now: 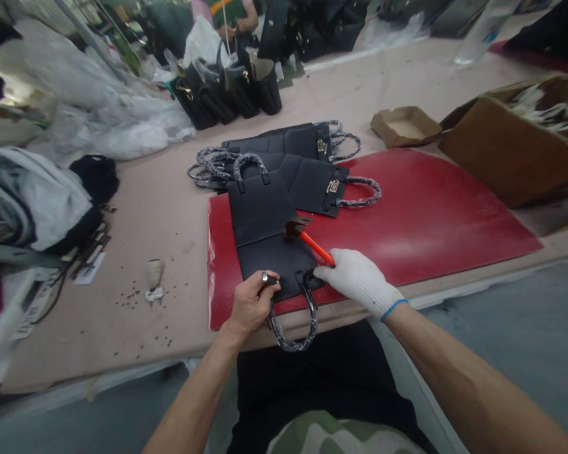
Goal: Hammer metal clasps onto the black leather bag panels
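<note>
My bare left hand (252, 304) is closed around a small metal punch (267, 278) at the near left edge of a black leather bag panel (265, 217). In a white knitted glove, my right hand (360, 279) grips the orange handle of a hammer (317, 246), its dark head over the panel. A wrapped loop handle (296, 345) hangs from the panel's near end, over the table edge. The panel lies on a red mat (407, 208). The punch's tip is hidden by my fingers.
More black bag panels (307, 180) with wrapped handles lie behind. Nippers (154, 280) and dark scraps lie at left. A small cardboard tray (404, 125) and a large box (511, 145) stand at right. Finished-looking black bags (231, 88) stand further back, near another person (239, 22).
</note>
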Demonstrator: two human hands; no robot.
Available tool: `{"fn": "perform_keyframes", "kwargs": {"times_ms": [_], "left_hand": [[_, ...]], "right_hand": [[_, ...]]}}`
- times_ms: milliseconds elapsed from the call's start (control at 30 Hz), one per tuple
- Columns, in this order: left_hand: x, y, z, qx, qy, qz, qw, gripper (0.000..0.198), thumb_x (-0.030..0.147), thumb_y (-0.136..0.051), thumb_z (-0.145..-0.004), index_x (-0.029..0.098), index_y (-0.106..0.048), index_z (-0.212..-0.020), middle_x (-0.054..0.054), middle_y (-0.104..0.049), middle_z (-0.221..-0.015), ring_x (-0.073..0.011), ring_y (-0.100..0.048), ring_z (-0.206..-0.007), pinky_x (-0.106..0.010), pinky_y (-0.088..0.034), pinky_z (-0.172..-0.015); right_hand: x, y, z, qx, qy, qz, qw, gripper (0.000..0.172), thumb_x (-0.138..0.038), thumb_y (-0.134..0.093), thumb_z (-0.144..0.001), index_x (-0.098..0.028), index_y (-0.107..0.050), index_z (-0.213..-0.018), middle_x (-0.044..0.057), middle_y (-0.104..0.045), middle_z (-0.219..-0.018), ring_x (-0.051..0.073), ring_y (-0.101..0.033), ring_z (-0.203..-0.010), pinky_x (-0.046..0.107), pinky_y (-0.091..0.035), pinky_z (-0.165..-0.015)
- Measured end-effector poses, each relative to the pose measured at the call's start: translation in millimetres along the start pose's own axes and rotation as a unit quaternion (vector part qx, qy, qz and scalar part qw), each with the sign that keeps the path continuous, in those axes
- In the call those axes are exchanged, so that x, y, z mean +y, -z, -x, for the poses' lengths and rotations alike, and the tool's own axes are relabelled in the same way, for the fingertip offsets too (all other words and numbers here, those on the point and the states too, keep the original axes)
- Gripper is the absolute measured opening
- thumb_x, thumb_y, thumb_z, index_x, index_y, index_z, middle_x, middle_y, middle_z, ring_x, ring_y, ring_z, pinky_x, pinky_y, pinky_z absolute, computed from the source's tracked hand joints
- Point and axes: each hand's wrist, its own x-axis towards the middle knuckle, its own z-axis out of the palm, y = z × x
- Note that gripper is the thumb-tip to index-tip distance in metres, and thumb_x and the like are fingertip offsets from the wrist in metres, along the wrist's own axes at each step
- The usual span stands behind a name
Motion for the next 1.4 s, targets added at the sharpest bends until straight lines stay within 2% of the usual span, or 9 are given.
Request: {"fn": "perform_keyframes", "kwargs": {"times_ms": [133, 300, 467, 633, 667, 833, 933, 1133, 1400], "left_hand": [[-1, 0.1, 3, 0.02, 0.026, 0.001, 0.999, 0.012, 0.014, -0.067, -0.092, 0.02, -0.075, -0.099, -0.003, -0.08, -0.094, -0.0158, -0.077, -0.082, -0.022, -0.06, -0.074], [-3, 1.9, 9, 0.013, -0.037, 0.0, 0.999, 0.011, 0.016, -0.07, -0.091, 0.019, -0.077, -0.1, -0.005, -0.082, -0.1, -0.0191, -0.079, -0.091, -0.027, -0.064, -0.085], [-2, 2.7, 12, 0.077, 0.049, -0.01, 0.996, 0.011, 0.019, -0.066, -0.095, 0.018, -0.076, -0.099, -0.005, -0.082, -0.096, -0.0195, -0.08, -0.088, -0.03, -0.066, -0.083], [-6, 0.1, 17, 0.044, -0.054, -0.033, 0.997, 0.011, 0.019, -0.072, -0.09, 0.02, -0.076, -0.101, -0.006, -0.082, -0.1, -0.021, -0.08, -0.092, -0.031, -0.067, -0.086], [-7, -1.1, 18, 0.043, -0.056, -0.032, 0.997, 0.012, 0.019, -0.073, -0.09, 0.02, -0.076, -0.101, -0.006, -0.082, -0.101, -0.0212, -0.08, -0.093, -0.031, -0.066, -0.087], [-10, -5.1, 22, 0.142, 0.117, 0.064, 0.981, 0.013, 0.026, -0.066, -0.098, 0.019, -0.073, -0.107, -0.005, -0.081, -0.099, -0.0211, -0.08, -0.091, -0.035, -0.066, -0.088], [-11, -5.1, 22, 0.114, 0.124, 0.076, 0.983, 0.015, 0.029, -0.069, -0.096, 0.019, -0.074, -0.106, -0.006, -0.081, -0.101, -0.0222, -0.079, -0.094, -0.037, -0.065, -0.091], [0, -6.6, 15, 0.078, 0.098, 0.023, 0.992, 0.013, 0.027, -0.067, -0.095, 0.018, -0.076, -0.101, -0.005, -0.082, -0.098, -0.0206, -0.079, -0.092, -0.033, -0.065, -0.088], [5, -5.9, 10, 0.066, 0.083, 0.005, 0.994, 0.014, 0.025, -0.066, -0.095, 0.018, -0.077, -0.099, -0.005, -0.082, -0.097, -0.0195, -0.079, -0.09, -0.03, -0.065, -0.084]], "right_hand": [[-1, 0, 0, -0.01, -0.014, 0.002, 1.0, 0.039, -0.06, -0.063, -0.084, -0.022, -0.072, -0.091, 0.011, -0.074, -0.089, 0.028, -0.069, -0.08, 0.033, -0.039, -0.062], [-1, -1, -1, -0.014, -0.028, 0.007, 1.0, 0.042, -0.062, -0.063, -0.084, -0.023, -0.072, -0.094, 0.011, -0.075, -0.089, 0.029, -0.07, -0.082, 0.034, -0.042, -0.064], [0, -2, 0, -0.013, -0.02, 0.011, 1.0, 0.041, -0.063, -0.061, -0.085, -0.023, -0.071, -0.091, 0.011, -0.074, -0.087, 0.028, -0.07, -0.08, 0.033, -0.041, -0.062], [-1, 0, 1, -0.017, -0.029, 0.015, 0.999, 0.042, -0.062, -0.06, -0.085, -0.023, -0.071, -0.092, 0.011, -0.074, -0.087, 0.028, -0.07, -0.08, 0.033, -0.039, -0.062], [-1, 0, 1, -0.017, -0.028, 0.017, 0.999, 0.042, -0.062, -0.06, -0.086, -0.022, -0.071, -0.093, 0.011, -0.074, -0.088, 0.028, -0.07, -0.081, 0.033, -0.039, -0.062], [0, -1, 2, -0.013, -0.016, 0.02, 1.0, 0.043, -0.063, -0.059, -0.086, -0.022, -0.07, -0.093, 0.012, -0.073, -0.088, 0.029, -0.07, -0.083, 0.034, -0.04, -0.063], [0, -2, 1, -0.013, -0.02, 0.019, 1.0, 0.043, -0.063, -0.059, -0.086, -0.022, -0.07, -0.094, 0.011, -0.073, -0.089, 0.029, -0.07, -0.083, 0.034, -0.042, -0.064], [0, -1, 2, -0.016, -0.015, 0.014, 1.0, 0.043, -0.062, -0.06, -0.088, -0.022, -0.071, -0.096, 0.013, -0.074, -0.092, 0.031, -0.071, -0.087, 0.035, -0.045, -0.068], [0, -1, 2, -0.011, -0.013, 0.019, 1.0, 0.043, -0.063, -0.059, -0.088, -0.022, -0.07, -0.094, 0.012, -0.073, -0.088, 0.03, -0.071, -0.085, 0.034, -0.042, -0.064]]}}
